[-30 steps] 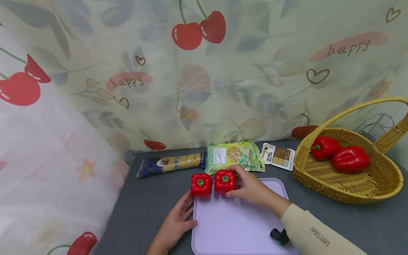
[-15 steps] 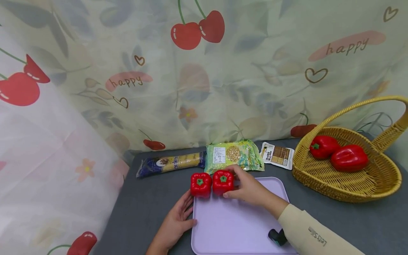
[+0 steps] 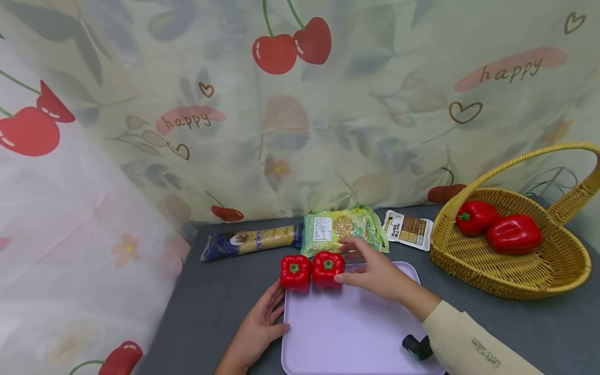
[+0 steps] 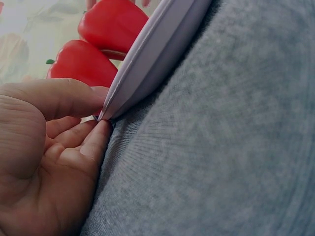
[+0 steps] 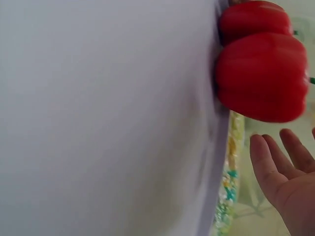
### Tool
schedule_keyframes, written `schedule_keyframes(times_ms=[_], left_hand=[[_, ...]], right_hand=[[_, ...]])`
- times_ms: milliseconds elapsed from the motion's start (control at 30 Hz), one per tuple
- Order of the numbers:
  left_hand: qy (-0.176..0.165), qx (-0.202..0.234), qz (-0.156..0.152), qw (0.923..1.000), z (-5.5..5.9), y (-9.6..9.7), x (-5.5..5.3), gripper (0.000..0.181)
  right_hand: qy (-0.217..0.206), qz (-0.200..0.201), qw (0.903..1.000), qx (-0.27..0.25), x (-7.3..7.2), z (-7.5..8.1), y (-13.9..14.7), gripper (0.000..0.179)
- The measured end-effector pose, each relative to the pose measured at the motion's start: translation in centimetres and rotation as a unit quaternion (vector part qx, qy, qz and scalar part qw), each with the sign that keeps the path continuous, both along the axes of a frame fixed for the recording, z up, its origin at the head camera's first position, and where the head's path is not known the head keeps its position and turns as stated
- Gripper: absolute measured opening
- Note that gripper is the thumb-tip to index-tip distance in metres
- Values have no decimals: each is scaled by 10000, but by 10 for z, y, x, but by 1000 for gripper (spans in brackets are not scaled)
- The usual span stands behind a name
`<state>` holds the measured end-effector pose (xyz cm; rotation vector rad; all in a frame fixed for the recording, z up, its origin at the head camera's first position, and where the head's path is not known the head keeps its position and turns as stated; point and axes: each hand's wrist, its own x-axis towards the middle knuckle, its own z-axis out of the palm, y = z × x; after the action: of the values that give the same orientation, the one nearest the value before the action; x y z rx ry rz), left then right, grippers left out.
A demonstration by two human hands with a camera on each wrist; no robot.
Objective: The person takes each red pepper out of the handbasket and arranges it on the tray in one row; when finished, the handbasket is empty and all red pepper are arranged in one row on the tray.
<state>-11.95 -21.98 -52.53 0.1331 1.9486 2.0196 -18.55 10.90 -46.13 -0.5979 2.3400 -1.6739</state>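
Two red bell peppers with green stems stand side by side at the far left corner of a lilac tray (image 3: 347, 333): a left pepper (image 3: 296, 273) and a right pepper (image 3: 327, 269). My left hand (image 3: 259, 328) is at the tray's left edge. In the left wrist view its thumb (image 4: 74, 97) and fingers pinch the rim. My right hand (image 3: 375, 271) is just right of the right pepper, fingers spread. In the right wrist view the fingers (image 5: 263, 155) are apart from that pepper (image 5: 263, 78), and nothing is held.
Behind the tray lie a blue and yellow packet (image 3: 253, 242), a green bag (image 3: 344, 229) and a small white and brown packet (image 3: 409, 229). A wicker basket (image 3: 511, 289) with two more red peppers (image 3: 514, 234) stands on the right. A patterned curtain (image 3: 356, 130) hangs behind.
The right pepper shifted slightly left, close to the left pepper. My right hand then let go of it, its fingers spreading and drawing right. The left hand stayed put.
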Motion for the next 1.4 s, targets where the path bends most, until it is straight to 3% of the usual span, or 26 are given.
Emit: schedule_keyframes(times_ms=[367,733,1033,1200,1400], left_hand=[[-73,-2,4,10000,2,-1,1,105],[-158,-184,44,9997,1,-1,1,105],[-174,-116,77,9998,2,0,1,105],[-191,-69,92,9998,2,1,1,107],[-182,-42,100,9998,2,2,0,106]], right_hand=[[645,-73,9973,-336,11,27,27,63],[1100,209,9894,-926,26,47,55,49],[1667,404,9740,-1480,33,63,84,46],[1697,492,9675,-1809,35,67,106,48],[1927,812,9513,-2267,33,66,134,52]])
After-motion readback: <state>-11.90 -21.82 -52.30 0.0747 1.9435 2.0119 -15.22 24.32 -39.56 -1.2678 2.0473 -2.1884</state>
